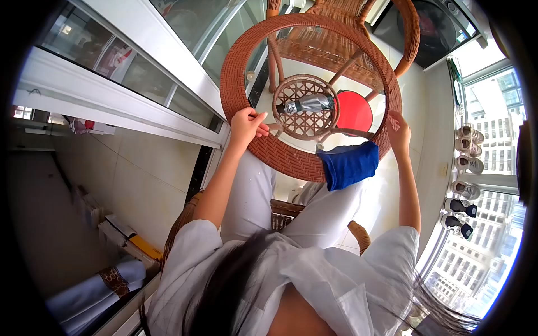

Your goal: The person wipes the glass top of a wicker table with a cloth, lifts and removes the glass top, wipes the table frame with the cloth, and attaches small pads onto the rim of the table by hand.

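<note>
In front of my knees stands a round wicker table (241,61) with a woven rim and a clear glass top. My left hand (247,129) rests at the rim's left side, its fingers curled together; whatever is in them, if anything, is hidden. At the right edge, my right hand (398,131) has its fingers bent over the table rim. A blue cloth (350,167) drapes over the near edge between the hands, closer to the right one, and neither hand touches it. Through the glass, a silver and black bundle (310,104) lies on the round lower shelf (297,127).
A red round seat (354,112) shows beneath the glass. Beyond the table is a wicker chair (330,47), with a dark front-loading washer (426,28) behind. White sliding door frames (185,45) run along the left. Several shoes (468,163) line the window side.
</note>
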Action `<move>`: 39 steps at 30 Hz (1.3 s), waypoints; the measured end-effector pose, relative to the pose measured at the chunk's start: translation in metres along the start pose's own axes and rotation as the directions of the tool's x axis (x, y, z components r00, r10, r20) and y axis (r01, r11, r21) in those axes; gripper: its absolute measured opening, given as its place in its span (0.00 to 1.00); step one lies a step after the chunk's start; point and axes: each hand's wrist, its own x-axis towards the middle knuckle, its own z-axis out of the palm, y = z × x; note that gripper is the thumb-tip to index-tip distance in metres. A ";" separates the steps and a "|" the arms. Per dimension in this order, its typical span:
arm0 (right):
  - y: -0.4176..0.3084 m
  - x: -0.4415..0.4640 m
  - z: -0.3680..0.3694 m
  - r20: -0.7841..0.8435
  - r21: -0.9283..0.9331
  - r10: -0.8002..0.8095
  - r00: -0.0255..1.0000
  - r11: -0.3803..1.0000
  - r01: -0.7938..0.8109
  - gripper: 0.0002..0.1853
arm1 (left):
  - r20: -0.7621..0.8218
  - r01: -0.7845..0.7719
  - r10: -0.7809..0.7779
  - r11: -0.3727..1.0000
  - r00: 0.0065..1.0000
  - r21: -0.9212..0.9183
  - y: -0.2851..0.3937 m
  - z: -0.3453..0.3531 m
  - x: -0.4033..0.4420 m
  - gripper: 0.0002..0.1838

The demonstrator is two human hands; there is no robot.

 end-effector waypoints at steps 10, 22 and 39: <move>-0.080 -0.116 -0.002 0.169 -0.063 -0.114 0.979 0.990 0.126 0.34 | -0.138 -0.160 0.205 0.945 0.969 0.284 -0.018 0.017 -0.008 0.28; -0.075 -0.146 0.019 0.157 -0.187 -0.109 0.982 0.973 0.138 0.43 | -0.090 -0.370 0.608 0.586 0.789 0.721 -0.027 0.041 -0.037 0.32; -0.099 -0.133 0.027 -0.117 -0.138 -0.172 0.978 0.978 0.156 0.07 | -0.004 -0.533 0.700 0.548 0.715 0.645 -0.038 0.027 -0.030 0.16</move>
